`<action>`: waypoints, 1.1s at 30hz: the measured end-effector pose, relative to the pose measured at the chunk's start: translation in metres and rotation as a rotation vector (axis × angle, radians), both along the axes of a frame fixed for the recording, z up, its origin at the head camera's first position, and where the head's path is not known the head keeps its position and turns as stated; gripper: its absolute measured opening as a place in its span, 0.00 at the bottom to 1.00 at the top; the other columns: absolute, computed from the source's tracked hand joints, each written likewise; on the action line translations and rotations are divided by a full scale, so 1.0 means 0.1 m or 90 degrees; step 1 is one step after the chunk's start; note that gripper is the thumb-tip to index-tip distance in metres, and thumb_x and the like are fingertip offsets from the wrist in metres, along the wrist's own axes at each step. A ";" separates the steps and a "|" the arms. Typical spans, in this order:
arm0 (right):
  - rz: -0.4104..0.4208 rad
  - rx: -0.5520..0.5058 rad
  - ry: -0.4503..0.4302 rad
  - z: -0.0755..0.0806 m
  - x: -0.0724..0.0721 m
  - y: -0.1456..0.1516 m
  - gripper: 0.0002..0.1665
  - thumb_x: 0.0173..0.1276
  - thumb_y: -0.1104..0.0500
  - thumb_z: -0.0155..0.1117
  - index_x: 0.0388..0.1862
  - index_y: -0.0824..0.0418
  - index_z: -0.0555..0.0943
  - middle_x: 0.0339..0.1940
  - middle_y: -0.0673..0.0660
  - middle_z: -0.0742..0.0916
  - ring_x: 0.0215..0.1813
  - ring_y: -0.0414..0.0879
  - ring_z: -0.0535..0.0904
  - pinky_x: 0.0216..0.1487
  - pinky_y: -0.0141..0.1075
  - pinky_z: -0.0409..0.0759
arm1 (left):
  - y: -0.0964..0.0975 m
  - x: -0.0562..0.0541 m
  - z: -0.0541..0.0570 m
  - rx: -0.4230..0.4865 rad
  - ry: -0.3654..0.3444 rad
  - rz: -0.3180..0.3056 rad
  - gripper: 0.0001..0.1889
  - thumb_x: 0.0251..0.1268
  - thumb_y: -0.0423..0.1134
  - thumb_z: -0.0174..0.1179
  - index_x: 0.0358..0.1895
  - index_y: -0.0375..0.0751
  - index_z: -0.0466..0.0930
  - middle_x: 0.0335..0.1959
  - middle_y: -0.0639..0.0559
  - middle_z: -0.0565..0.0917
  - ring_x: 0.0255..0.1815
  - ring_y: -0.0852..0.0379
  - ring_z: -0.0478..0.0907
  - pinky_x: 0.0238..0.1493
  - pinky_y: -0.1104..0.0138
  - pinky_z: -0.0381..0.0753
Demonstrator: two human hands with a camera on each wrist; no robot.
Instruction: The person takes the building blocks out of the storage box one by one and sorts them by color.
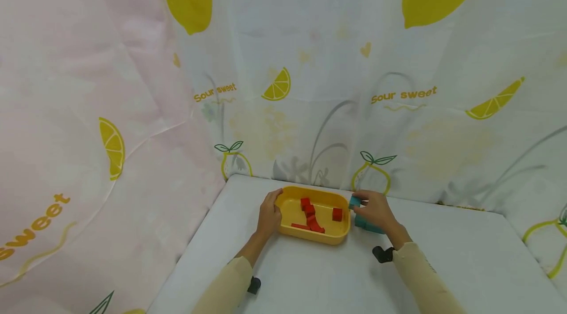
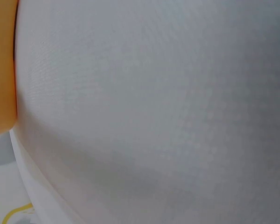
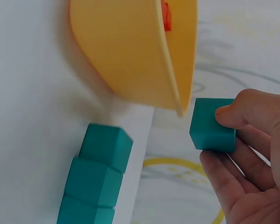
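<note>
In the head view my left hand point(image 1: 268, 213) grips the left end of a yellow plastic tray point(image 1: 310, 239), thumb near its rim. Only the tray's side point(image 2: 2, 70) shows in the left wrist view. My right hand point(image 1: 375, 210) pinches a teal cube point(image 3: 212, 123) between thumb and fingers, raised just outside the tray's right end. Below it, several teal cubes point(image 3: 94, 179) lie in a touching row on the table. Inside the tray are red pieces: a separate red cube point(image 1: 337, 214), a cluster of red blocks point(image 1: 310, 210) and a thin red strip point(image 1: 300, 226).
The white table point(image 1: 310, 279) carries the tray near its back edge. Behind and to the left hang lemon-printed curtains point(image 1: 292, 122). A black wrist device point(image 1: 383, 254) sits at the right cuff, another black device point(image 1: 254, 285) at the left.
</note>
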State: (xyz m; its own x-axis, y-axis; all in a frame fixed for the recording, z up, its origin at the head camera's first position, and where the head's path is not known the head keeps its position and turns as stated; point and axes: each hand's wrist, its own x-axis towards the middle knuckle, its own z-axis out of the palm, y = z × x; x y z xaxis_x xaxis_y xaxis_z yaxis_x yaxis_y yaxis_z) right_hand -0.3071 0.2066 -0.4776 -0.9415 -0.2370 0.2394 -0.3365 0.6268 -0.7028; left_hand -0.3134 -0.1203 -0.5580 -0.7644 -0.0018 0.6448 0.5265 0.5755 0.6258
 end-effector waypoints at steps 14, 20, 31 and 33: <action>-0.056 0.049 0.000 -0.11 0.07 0.48 0.20 0.56 0.66 0.67 0.49 0.71 0.82 0.48 0.67 0.85 0.48 0.61 0.83 0.49 0.49 0.83 | 0.00 -0.01 0.00 0.008 0.005 -0.004 0.28 0.51 0.12 0.43 0.58 0.24 0.74 0.53 0.37 0.79 0.58 0.43 0.76 0.62 0.53 0.73; -0.066 0.057 0.012 -0.14 0.12 0.65 0.19 0.55 0.67 0.67 0.47 0.72 0.83 0.45 0.67 0.86 0.46 0.62 0.84 0.48 0.51 0.83 | 0.00 0.00 0.00 0.013 -0.008 -0.006 0.28 0.51 0.12 0.42 0.58 0.25 0.74 0.54 0.37 0.78 0.59 0.43 0.75 0.63 0.53 0.72; -0.100 0.083 -0.014 -0.21 0.22 0.88 0.20 0.52 0.67 0.66 0.46 0.73 0.82 0.45 0.68 0.86 0.47 0.63 0.82 0.47 0.54 0.82 | -0.01 -0.01 -0.03 0.006 -0.005 -0.002 0.28 0.52 0.12 0.43 0.59 0.25 0.74 0.53 0.37 0.79 0.59 0.42 0.76 0.62 0.53 0.73; -0.103 0.088 -0.017 -0.21 0.24 0.92 0.20 0.52 0.67 0.66 0.45 0.74 0.82 0.44 0.69 0.86 0.47 0.64 0.82 0.46 0.54 0.82 | -0.01 -0.02 -0.04 0.006 -0.006 -0.005 0.28 0.52 0.12 0.43 0.59 0.25 0.74 0.53 0.37 0.79 0.58 0.43 0.76 0.62 0.54 0.73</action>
State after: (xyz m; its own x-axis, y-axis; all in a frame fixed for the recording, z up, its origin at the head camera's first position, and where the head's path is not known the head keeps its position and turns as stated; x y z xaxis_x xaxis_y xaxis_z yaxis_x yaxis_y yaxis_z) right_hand -0.2835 0.2988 -0.4990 -0.9754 -0.1112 0.1903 -0.2066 0.7622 -0.6135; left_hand -0.3150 -0.1215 -0.5617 -0.7705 -0.0011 0.6375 0.5253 0.5655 0.6359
